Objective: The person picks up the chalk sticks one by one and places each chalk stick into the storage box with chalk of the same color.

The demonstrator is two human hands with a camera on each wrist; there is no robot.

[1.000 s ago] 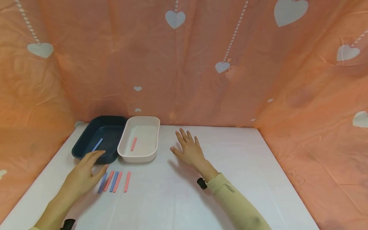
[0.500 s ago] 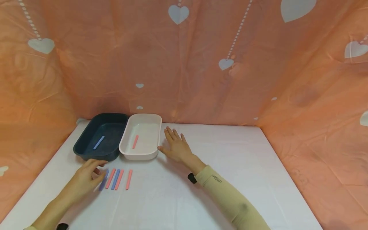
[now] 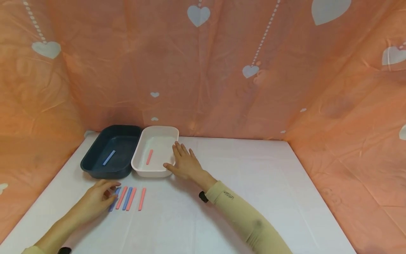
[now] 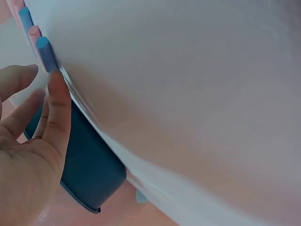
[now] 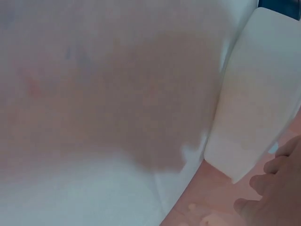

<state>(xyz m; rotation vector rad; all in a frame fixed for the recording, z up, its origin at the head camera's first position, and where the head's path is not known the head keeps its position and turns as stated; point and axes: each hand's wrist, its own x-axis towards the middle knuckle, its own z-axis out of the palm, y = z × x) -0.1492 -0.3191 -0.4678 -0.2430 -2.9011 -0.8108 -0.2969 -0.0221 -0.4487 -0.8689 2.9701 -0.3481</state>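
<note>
My left hand hovers at the leftmost blue chalk stick in a row on the table. In the left wrist view, its bent fingers reach that stick's side, with the thumb apart from it; whether they touch is unclear. The rest of the row is a pink chalk stick, a blue one and two more pink ones, the last standing a little apart. My right hand, fingers straight and spread, is at the right side of the white tray, holding nothing.
Left of the white tray, touching it, stands a dark blue tray with one blue chalk stick inside. One pink chalk stick lies in the white tray. An orange cloth with hearts closes off the table's back and sides.
My left hand has come down and back from the dark tray to the leftmost blue stick, its fingers drawing closer together. My right hand has moved left to the white tray.
</note>
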